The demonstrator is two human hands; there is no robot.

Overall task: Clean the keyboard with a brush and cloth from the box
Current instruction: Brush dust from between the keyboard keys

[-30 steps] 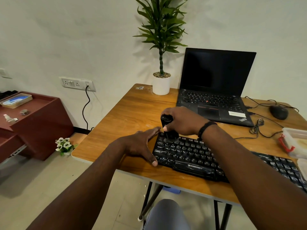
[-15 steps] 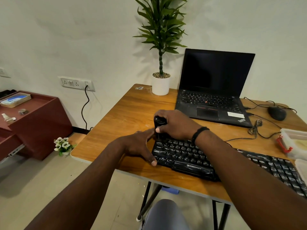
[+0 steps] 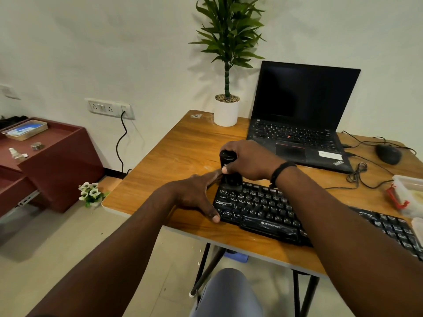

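Observation:
A black keyboard [image 3: 263,209] lies along the front of the wooden table [image 3: 183,152]. My right hand [image 3: 249,160] grips a black upright brush [image 3: 229,170] whose lower end stands on the keyboard's top left corner. My left hand [image 3: 194,194] rests on the table against the keyboard's left end, fingers straight, thumb at the front corner and fingertips by the brush. At the right edge stands a clear plastic box [image 3: 409,193] with a red clasp. No cloth is visible.
An open black laptop [image 3: 297,124] sits behind the keyboard, with a potted plant [image 3: 226,110] to its left and a black mouse [image 3: 388,153] with loose cables to its right. A dark red cabinet [image 3: 48,161] stands on the floor at left.
My right hand has slid the brush leftward along the keyboard's top row to the top left corner. My left hand stays at the keyboard's left end.

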